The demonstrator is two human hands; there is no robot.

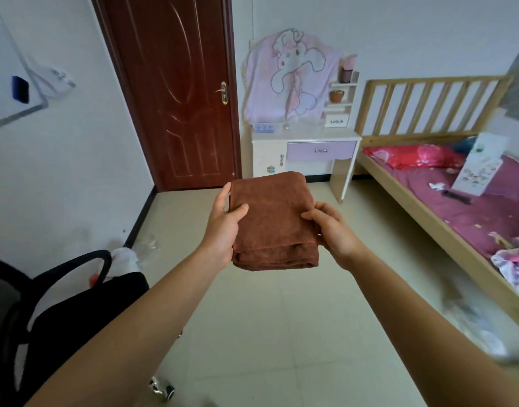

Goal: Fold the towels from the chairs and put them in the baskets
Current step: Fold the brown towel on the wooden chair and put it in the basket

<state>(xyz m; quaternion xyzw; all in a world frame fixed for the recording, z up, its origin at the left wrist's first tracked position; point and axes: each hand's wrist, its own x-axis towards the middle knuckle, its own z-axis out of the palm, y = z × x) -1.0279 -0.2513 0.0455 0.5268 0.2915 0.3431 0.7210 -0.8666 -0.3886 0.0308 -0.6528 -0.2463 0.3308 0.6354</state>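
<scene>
Bedroom floor [281, 318] behind, folded towel [274, 218] between left hand [223, 227] and right hand [333, 230], fingers underneath hidden

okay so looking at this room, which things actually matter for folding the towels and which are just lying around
Part of the job:
brown towel, folded, gripped by the left hand and right hand
black chair
No basket is clearly visible.

Just lying about:
wooden bed
dresser
door
whiteboard

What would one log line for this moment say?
step: carry | object: brown towel, folded | left hand: gripping left edge | right hand: gripping right edge | basket: not in view
</scene>
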